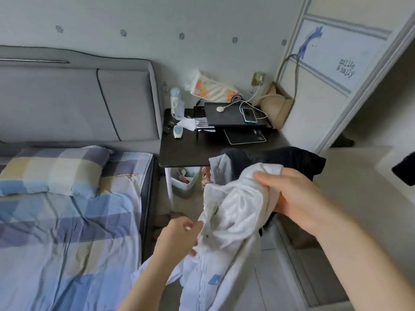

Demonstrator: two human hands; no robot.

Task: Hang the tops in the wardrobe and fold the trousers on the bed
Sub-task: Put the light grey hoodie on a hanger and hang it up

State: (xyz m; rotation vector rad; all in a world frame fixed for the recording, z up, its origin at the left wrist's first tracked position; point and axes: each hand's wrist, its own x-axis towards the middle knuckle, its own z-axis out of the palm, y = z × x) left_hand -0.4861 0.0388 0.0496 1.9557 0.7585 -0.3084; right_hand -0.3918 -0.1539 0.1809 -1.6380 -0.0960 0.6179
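A white hooded top (233,212) with a zip front and a small blue patch hangs in the air between the bed and the wardrobe. My right hand (292,198) grips its bunched upper part, together with a grey garment (221,167) and a black garment (280,159) draped behind it. My left hand (179,234) pinches the white top's front edge near the zip. The bed (67,232) with a blue checked sheet lies at the left. The wardrobe's open doorway (370,131) is at the right.
A dark bedside table (179,153) holds a phone (249,114), cables, bottles and a tissue pack. A beige bag (278,106) hangs by the sliding door. A small bin (186,180) stands under the table. A checked pillow (51,171) lies at the bed's head.
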